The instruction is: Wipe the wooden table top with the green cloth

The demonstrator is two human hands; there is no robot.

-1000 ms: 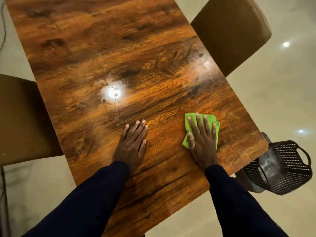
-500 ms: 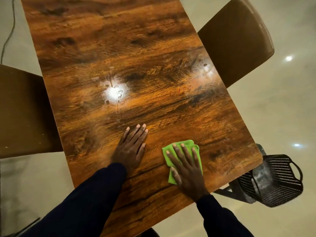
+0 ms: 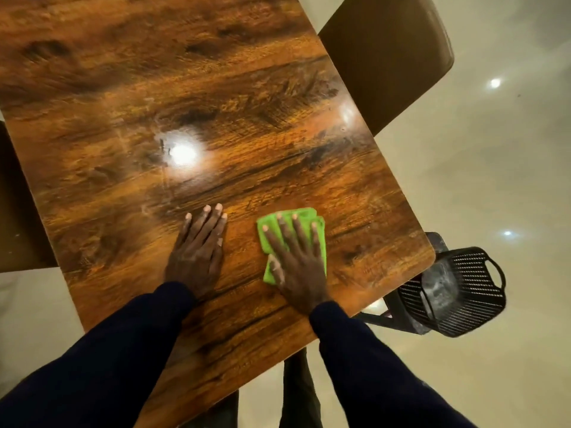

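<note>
your left hand [image 3: 197, 251] lies flat on the table [image 3: 123, 88], palm down, fingers straight and close together, pointing away from you. your right hand [image 3: 296, 267] is just beside it, not touching it, fingers straight and spread, thumb out to the left, pressing down on the cloth [image 3: 321, 242]. both arms reach forward, the left sleeve [image 3: 123, 350] dark to the wrist, the right sleeve [image 3: 370, 366] likewise.

Honestly, there was nothing to read here: no lettering, brand, number or sign showed on the wooden table top [image 3: 216, 88], the green cloth [image 3: 304, 217] or the black mesh basket [image 3: 472, 288].
</note>
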